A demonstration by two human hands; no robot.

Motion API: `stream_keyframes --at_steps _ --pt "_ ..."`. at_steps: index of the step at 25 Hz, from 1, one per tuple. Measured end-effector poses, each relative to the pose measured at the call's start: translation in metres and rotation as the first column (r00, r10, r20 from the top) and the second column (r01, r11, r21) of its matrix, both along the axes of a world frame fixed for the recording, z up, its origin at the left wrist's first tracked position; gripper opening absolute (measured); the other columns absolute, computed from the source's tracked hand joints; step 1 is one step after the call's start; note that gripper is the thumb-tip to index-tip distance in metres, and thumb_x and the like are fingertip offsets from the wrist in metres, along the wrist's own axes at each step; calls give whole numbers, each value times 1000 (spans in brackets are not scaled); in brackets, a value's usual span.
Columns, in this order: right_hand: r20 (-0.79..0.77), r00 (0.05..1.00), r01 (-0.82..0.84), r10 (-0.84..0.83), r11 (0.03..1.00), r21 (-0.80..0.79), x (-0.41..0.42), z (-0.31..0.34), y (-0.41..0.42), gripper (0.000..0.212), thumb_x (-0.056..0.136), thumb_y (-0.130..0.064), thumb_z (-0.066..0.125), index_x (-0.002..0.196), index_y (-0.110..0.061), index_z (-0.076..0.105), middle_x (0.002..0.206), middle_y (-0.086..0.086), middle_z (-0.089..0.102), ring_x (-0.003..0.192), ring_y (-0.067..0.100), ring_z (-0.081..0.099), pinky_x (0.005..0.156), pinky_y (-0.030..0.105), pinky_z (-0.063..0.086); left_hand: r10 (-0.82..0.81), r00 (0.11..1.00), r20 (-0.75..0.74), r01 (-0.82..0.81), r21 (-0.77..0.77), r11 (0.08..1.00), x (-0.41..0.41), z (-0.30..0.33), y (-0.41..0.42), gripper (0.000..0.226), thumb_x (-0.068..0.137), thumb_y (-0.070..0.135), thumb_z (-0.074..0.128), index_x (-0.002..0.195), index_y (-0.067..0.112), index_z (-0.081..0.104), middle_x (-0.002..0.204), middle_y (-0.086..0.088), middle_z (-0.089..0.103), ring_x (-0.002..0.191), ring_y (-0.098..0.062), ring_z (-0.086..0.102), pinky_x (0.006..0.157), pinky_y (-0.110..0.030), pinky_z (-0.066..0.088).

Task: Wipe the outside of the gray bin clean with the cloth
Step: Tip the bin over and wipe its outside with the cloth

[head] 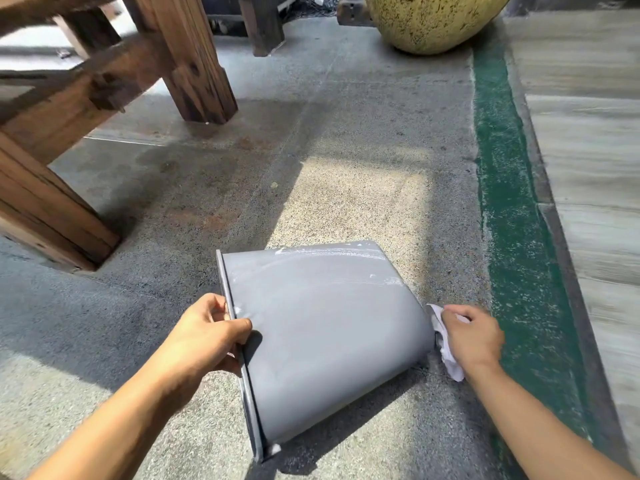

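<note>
The gray bin [325, 327] lies on its side on the concrete floor, its rim to the left and its base to the right. White smears streak its upper far edge. My left hand [204, 336] grips the rim, thumb on the outer wall and fingers curled over the edge. My right hand [472, 336] holds a crumpled white cloth [446, 348] against the bin's base end at the right. Part of the cloth is hidden under my fingers.
A heavy wooden bench frame [104, 98] stands at the left and back left. A large yellow speckled pot [433, 22] sits at the back right. A green painted strip [512, 216] and a raised stone ledge [588, 168] run along the right.
</note>
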State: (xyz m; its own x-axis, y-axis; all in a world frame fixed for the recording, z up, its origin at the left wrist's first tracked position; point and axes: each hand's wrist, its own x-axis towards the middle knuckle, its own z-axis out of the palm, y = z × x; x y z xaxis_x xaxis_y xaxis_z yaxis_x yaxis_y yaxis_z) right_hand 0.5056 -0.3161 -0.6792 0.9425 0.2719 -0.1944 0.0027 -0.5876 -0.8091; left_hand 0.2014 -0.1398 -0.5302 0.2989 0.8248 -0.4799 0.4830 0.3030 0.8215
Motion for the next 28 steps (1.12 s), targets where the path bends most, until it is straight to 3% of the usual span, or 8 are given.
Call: stream_keyframes --at_steps 4,6,8,12,16,18,22,28 --pt "-241 965 186 -108 925 331 12 44 22 13 87 -15 67 95 -20 76 74 15 75 50 33 66 51 46 54 1 996 93 6 -78 997 -1 0 0 32 84 -14 52 111 3 56 77 -10 59 80 -32 67 40 -25 45" --pt "-134 991 35 20 919 392 4 79 45 11 83 -21 71 92 -25 77 79 6 77 54 29 72 52 47 58 1 990 143 13 -93 996 1 4 0 34 83 -15 53 113 1 57 76 -10 58 83 -35 65 39 -25 45" --pt "100 978 -207 184 918 339 -22 108 63 13 80 -23 73 91 -28 79 90 -8 77 79 11 74 72 39 62 3 984 180 16 -102 995 2 6 1 41 77 -16 57 115 0 57 77 -10 58 84 -38 65 40 -25 45" --pt "385 723 -678 574 698 232 -109 135 85 15 82 -15 75 92 -24 80 93 -12 72 92 -2 64 81 8 43 -41 965 257 80 -144 986 4 12 1 59 61 -15 59 117 0 58 86 -17 61 74 -36 65 41 -26 48" --pt "344 409 -912 845 386 138 -139 146 107 16 82 -19 74 95 -24 82 96 -7 79 90 3 68 82 10 46 -118 953 278 156 -119 980 2 15 2 56 55 -13 59 109 -1 59 84 -20 59 60 -28 64 46 -30 50" --pt "343 315 -948 885 306 84 -139 147 114 17 80 -19 73 92 -27 82 92 -7 80 88 3 68 84 14 48 -140 953 268 175 -111 978 0 15 2 57 54 -14 59 109 -1 61 87 -20 60 61 -28 63 48 -31 51" --pt "375 381 -922 845 377 87 -136 141 143 19 82 -17 71 96 -26 82 97 -10 81 92 -1 67 90 10 46 -122 956 268 166 -148 975 1 14 1 66 52 -15 61 117 -7 57 85 -21 58 59 -28 65 46 -31 51" --pt "341 503 -824 794 560 -89 -105 106 143 21 80 -21 61 95 -23 76 103 -6 76 101 17 68 95 36 53 -43 986 160 74 -191 979 -2 -2 -5 63 50 -11 62 112 -5 53 74 -19 58 62 -30 68 46 -28 46"
